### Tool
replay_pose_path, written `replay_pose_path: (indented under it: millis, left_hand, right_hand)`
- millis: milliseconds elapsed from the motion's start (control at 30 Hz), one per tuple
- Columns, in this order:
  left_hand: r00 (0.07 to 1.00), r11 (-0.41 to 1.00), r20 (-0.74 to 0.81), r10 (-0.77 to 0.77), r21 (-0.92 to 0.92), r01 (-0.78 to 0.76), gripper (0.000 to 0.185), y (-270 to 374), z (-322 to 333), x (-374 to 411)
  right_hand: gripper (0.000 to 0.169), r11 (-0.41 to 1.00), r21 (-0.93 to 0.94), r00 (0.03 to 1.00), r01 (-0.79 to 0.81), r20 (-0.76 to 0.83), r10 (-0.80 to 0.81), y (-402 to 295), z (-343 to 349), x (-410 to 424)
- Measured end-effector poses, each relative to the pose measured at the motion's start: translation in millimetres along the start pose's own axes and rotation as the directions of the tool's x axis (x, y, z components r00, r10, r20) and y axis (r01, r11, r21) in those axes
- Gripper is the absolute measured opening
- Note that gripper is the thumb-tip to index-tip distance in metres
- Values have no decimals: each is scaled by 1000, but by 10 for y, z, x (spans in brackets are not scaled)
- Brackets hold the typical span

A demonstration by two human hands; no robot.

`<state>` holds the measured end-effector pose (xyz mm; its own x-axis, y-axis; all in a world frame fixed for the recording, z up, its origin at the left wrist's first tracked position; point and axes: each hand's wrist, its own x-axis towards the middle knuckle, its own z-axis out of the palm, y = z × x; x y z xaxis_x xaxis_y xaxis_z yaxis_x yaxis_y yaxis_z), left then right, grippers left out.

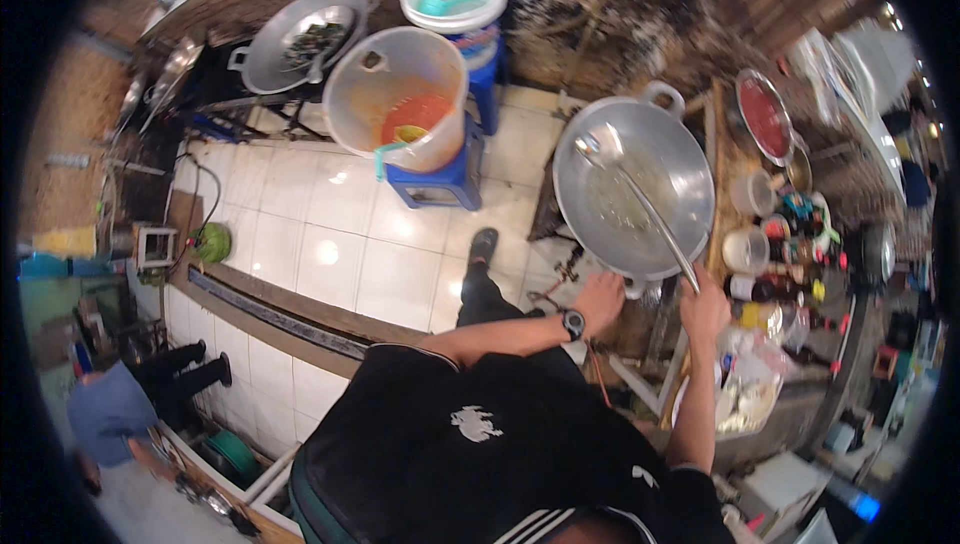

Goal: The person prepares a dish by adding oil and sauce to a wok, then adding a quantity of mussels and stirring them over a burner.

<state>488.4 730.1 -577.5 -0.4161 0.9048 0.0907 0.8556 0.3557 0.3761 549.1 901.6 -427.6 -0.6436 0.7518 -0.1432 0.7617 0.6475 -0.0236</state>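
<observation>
A large aluminium wok [570, 191] stands in front of me to the right, with a shallow, pale liquid in its bottom. Across it lies a long-handled metal ladle [651, 208], its bowl resting toward the far left wall of the wok. My right hand [703, 309] grips the end of the ladle's handle at the near right rim. Close to the wok's near loop handle [636, 289] is my left hand [600, 302], a watch on its wrist. Its fingertips are partly hidden, so I cannot tell whether they hold anything. A gas valve [568, 268] sits just beyond that hand.
Bottles [757, 289], plastic tubs [746, 250] and a bowl of red sauce [765, 114] line the right-hand counter. A bucket of orange-red liquid [349, 105] stands on a blue stool [442, 187]. Behind it is another wok [259, 56]. Another person [112, 413] is at lower left.
</observation>
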Motion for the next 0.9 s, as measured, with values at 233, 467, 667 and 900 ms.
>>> replay_pose_path:
  millis: [233,467,667,900]
  left_hand:
    - [996,989,-60,-68,-137,60,27,-33,164,47]
    - [985,987,-171,2,-160,-30,22,-172,367,118]
    - [989,971,80,122,-215,-102,30,-330,203,179]
    - [985,988,152,77,-147,-55,37,-187,772,340]
  right_hand:
    - [41,988,-78,989,135,-44,-139,-610,-1015,268]
    - [37,877,-89,866,471,-141,-480,-2306,-1726,1067]
    - [36,705,-149,633,694,-342,-695,-4345,-1454,1604]
    - [31,579,-280,325,766,-609,-724,-5809,-986,1643]
